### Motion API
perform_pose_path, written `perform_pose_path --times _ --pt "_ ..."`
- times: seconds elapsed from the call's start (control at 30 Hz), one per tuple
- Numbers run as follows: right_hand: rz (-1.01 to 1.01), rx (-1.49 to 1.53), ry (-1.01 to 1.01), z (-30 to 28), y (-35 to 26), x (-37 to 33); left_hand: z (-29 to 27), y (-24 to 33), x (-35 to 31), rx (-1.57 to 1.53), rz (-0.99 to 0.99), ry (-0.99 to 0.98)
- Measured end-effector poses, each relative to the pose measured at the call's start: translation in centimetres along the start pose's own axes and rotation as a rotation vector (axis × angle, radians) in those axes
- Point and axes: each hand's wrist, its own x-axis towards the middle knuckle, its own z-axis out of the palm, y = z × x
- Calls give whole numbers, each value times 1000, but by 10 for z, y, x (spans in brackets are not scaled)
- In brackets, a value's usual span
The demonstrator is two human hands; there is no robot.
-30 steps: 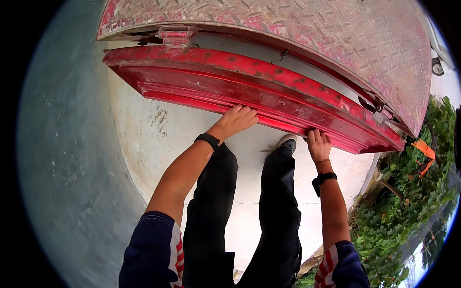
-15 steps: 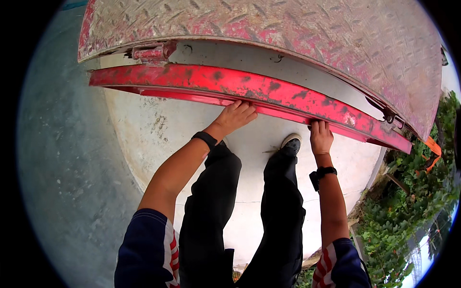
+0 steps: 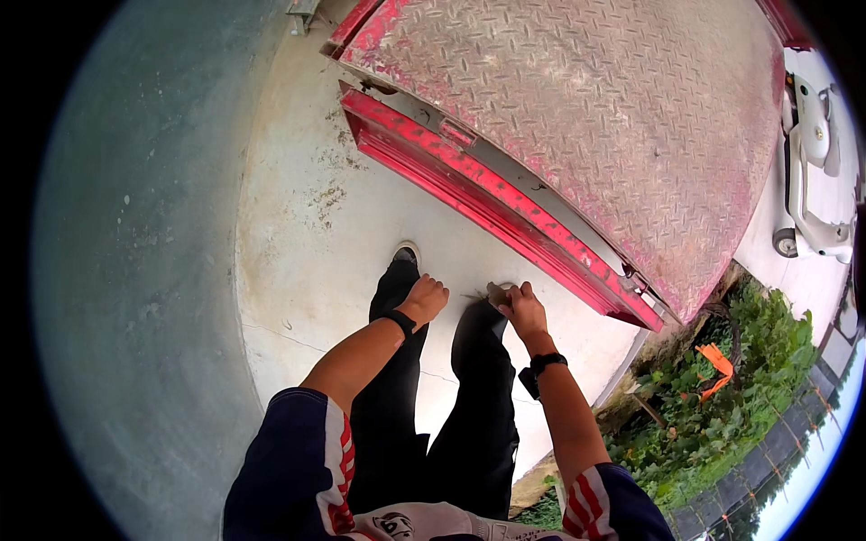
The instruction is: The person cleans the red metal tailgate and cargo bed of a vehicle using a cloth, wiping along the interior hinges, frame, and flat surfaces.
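Note:
My left hand [image 3: 426,298] is raised over my left leg with its fingers curled in, and nothing shows in it. My right hand [image 3: 523,308] is closed above my right shoe. A small grey-brown patch shows at its fingertips; I cannot tell whether it is a held piece or part of the shoe. Beyond both hands, untouched, a long red metal flap [image 3: 505,203] with worn paint stands along the edge of a tread-plate platform [image 3: 586,126]. A hinge [image 3: 457,133] sits in the gap between flap and platform.
Pale concrete [image 3: 298,298] lies under my feet, with darker grey floor [image 3: 144,270] to the left. Green plants [image 3: 713,406] and an orange strap [image 3: 717,370] are at the lower right. Farther right stands a white scooter [image 3: 816,162].
Both hands have let go of the red flap's lower edge and drawn back toward me. The view has turned, so flap and platform now slant down to the right and the scooter shows.

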Motion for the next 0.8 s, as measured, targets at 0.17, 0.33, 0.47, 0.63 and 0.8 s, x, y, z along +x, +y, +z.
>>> perform_pose_path --times 0.17,0.33,0.47,0.63,0.8 --pt "7 -80 -116 -55 -62 -34 -20 28 -147 -411 -175 -27" --pt "-24 -239 -44 -101 -96 -41 -22 -3 -268 -761 -447 102" --pt "-88 -344 3 -127 -150 -13 22 -46 -369 -829 -791 100" --pt "-187 -215 95 -173 -275 19 21 -124 -454 -874 -1014 26" --pt "-354 -79 126 -210 -366 58 -16 -218 -459 -897 -940 58"
